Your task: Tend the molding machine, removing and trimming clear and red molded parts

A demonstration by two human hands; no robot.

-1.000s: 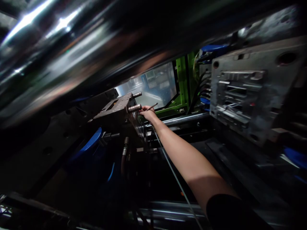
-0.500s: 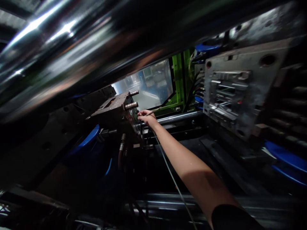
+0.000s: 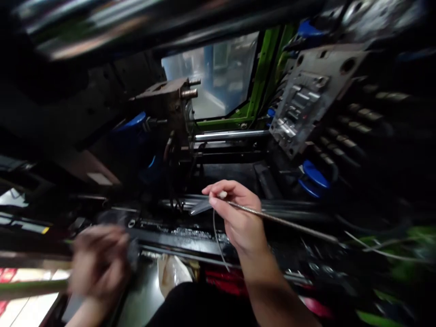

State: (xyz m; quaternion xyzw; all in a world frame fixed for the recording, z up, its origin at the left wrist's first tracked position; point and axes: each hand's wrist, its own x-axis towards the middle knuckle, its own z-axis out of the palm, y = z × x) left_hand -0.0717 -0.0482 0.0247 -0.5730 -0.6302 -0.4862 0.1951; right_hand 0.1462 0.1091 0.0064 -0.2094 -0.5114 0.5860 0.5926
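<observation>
My right hand (image 3: 238, 213) is closed, with a thin metal-looking rod (image 3: 279, 216) lying across the palm and sloping away to the lower right. At its fingertips is a small whitish piece (image 3: 223, 194). A clear, flat plastic-looking piece (image 3: 200, 207) projects left from the fingers; its kind I cannot make out. Below them hangs a thin pale cord (image 3: 217, 240). At lower left, motion smears my left hand (image 3: 100, 263), hiding how its fingers sit. Something see-through blurs around that hand.
Beyond my hands, two metal mold halves face each other: the left half (image 3: 170, 102) with guide pins, the right half (image 3: 306, 97) with a recessed face. A polished bar (image 3: 235, 135) runs between them. Blue clamps (image 3: 313, 175) and hose fittings sit around the right half.
My right hand has drawn back from beside the left mold half toward me, with the rod and clear piece in it. My left hand has come into view. The camera has tilted down.
</observation>
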